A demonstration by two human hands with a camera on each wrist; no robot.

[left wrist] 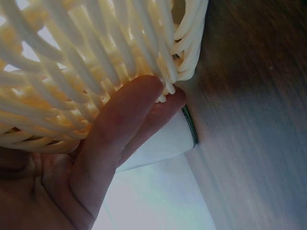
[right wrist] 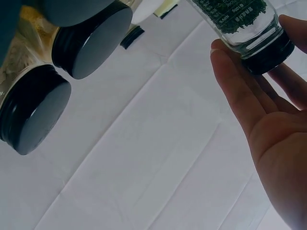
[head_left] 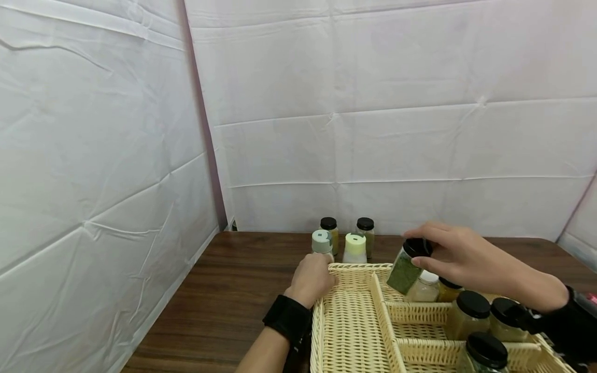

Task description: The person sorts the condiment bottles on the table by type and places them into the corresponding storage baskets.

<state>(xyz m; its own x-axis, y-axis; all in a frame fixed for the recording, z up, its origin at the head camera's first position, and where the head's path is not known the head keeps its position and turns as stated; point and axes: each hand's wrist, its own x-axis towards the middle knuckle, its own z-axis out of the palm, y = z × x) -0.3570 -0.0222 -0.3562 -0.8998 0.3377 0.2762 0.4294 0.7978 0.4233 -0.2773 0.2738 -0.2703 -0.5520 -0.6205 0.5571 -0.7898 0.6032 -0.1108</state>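
A jar of green dried herbs (head_left: 403, 270) with a black lid hangs tilted over the back of the wicker basket (head_left: 351, 331). My right hand (head_left: 459, 254) holds it by the lid, thumb on one side and fingers on the other. In the right wrist view, white print shows on the glass jar (right wrist: 235, 17) above the gripped lid. My left hand (head_left: 311, 280) is at the basket's back left corner. The left wrist view has its thumb (left wrist: 120, 120) and a finger pinching the woven edge (left wrist: 158, 57).
Behind the basket stand a grey-capped bottle (head_left: 322, 241), a yellow-capped bottle (head_left: 355, 248) and two black-lidded jars (head_left: 365, 225). The basket's right compartments hold several jars, among them a white-lidded jar (head_left: 423, 288) and a black-lidded jar (head_left: 468, 313). A dark wooden table (head_left: 224, 305) lies beneath.
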